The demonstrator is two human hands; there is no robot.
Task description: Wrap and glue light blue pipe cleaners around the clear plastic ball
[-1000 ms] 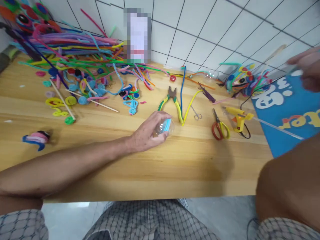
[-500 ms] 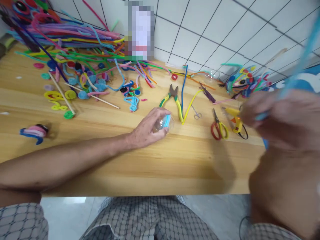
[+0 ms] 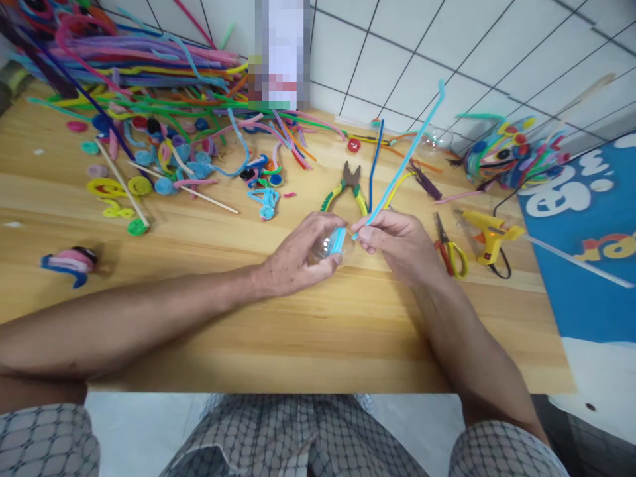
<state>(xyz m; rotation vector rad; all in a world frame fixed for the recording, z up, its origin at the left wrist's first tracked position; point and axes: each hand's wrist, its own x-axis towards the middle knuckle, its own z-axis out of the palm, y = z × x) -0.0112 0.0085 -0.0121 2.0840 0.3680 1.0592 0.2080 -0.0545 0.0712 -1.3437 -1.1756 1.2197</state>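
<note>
My left hand point(image 3: 298, 258) rests on the wooden table point(image 3: 298, 331) with its fingers closed round a small clear plastic ball point(image 3: 325, 248) that has light blue pipe cleaner wrapped on it. My right hand point(image 3: 397, 245) is just to its right, pinching the lower end of a long light blue pipe cleaner point(image 3: 405, 159) that rises up and to the right. The pinched end sits close to the ball. Both forearms reach in from the table's near edge.
Green-and-yellow pliers point(image 3: 348, 189) lie just behind the hands. Red-and-yellow scissors point(image 3: 450, 248) and a yellow glue gun point(image 3: 489, 235) lie to the right, beside a blue mat point(image 3: 586, 265). A heap of coloured pipe cleaners point(image 3: 139, 73), coiled pieces and wooden sticks point(image 3: 122, 192) fills the far left.
My right hand came in from the far right with the light blue pipe cleaner and now holds its end beside the ball. My left hand has stayed on the ball.
</note>
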